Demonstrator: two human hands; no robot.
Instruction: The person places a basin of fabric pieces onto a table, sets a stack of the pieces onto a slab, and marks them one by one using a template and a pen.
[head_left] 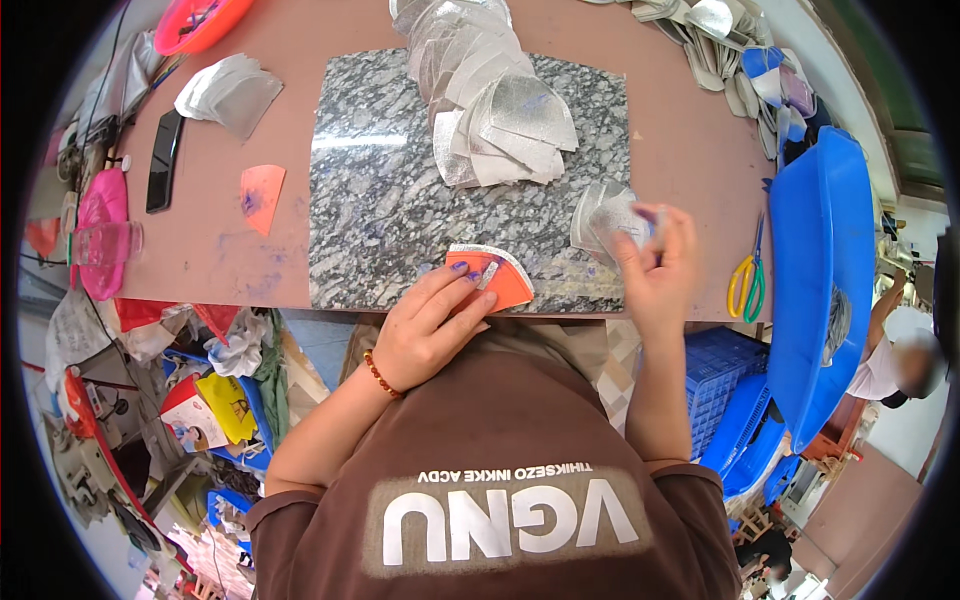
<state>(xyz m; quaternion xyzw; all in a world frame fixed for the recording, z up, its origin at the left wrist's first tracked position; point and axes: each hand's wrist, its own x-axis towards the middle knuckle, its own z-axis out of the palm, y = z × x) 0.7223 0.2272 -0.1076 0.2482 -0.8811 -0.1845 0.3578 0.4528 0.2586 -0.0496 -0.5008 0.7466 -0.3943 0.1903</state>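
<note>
My left hand [437, 312] lies on an orange fan-shaped template [510, 287], its fingers stretched out with purple-stained tips. A thin silver-grey edge shows along the template's curved rim, and a pale strip shows between my fingers. Over to the right, my right hand [655, 262] is beside a small stack of silver-grey fan-shaped pieces [598, 222]. Its thumb and fingers are bent together and slightly blurred; a pale, bluish bit shows between them, too unclear to name. Both hands are over a speckled grey stone slab [370, 220]. A long overlapping pile of silver pieces [510, 125] lies farther back.
On the brown table [270, 275] at left lie a second orange piece [261, 198], more silver pieces [232, 95] and a black phone [164, 160]. Scissors [747, 283] with yellow and green handles lie at right, beside a blue tub [825, 260]. Another person [895, 355] is at far right.
</note>
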